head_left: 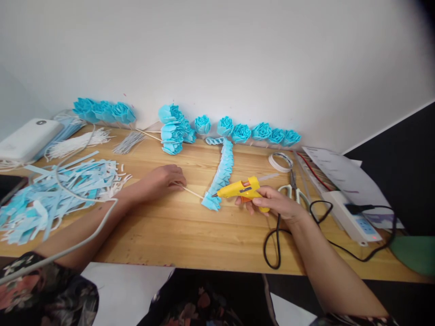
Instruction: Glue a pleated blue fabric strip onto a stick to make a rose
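My left hand (166, 181) is closed on a thin pale stick (193, 193) that points right. At the stick's far end sits a small light-blue petal piece (211, 202); whether they are joined I cannot tell. My right hand (272, 201) grips a yellow glue gun (243, 189), its nozzle over the petal piece. A clear glue stick (269, 176) pokes out of the gun's back. Behind the nozzle, a curved row of overlapping light-blue petals (224, 163) runs back across the table.
Finished blue flowers (241, 132) line the wall. Blue and white strips (78, 190) lie at left near a white power bank (30, 138). A tape roll (280, 162), scissors (294, 188) and power strip (353, 222) stand right. A black cord (279, 244) and white cable (105, 217) cross the workspace.
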